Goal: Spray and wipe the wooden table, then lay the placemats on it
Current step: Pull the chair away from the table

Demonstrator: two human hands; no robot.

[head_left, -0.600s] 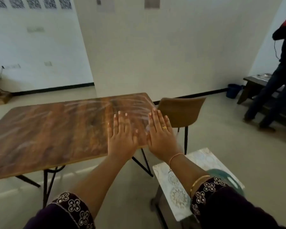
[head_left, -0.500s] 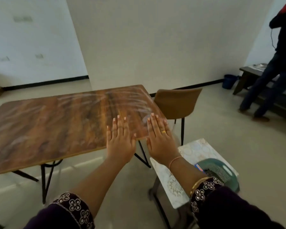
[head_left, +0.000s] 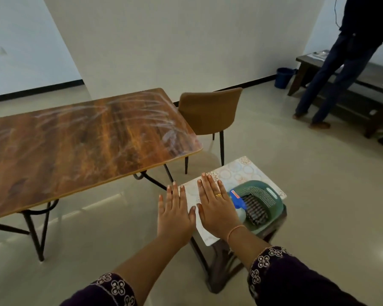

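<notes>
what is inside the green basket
A blue and white bottle shows at the left of the green basket, partly behind the right hand. The rest of the inside is dark; anything else there cannot be told.

Dark purple sleeves [head_left: 301, 286] end in white flower-embroidered cuffs [head_left: 268, 258]; the right hand [head_left: 217, 209] wears a gold ring [head_left: 218, 195].

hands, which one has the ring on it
The right hand: a gold ring sits on one finger and a thin bracelet circles its wrist. The left hand shows neither.
</notes>
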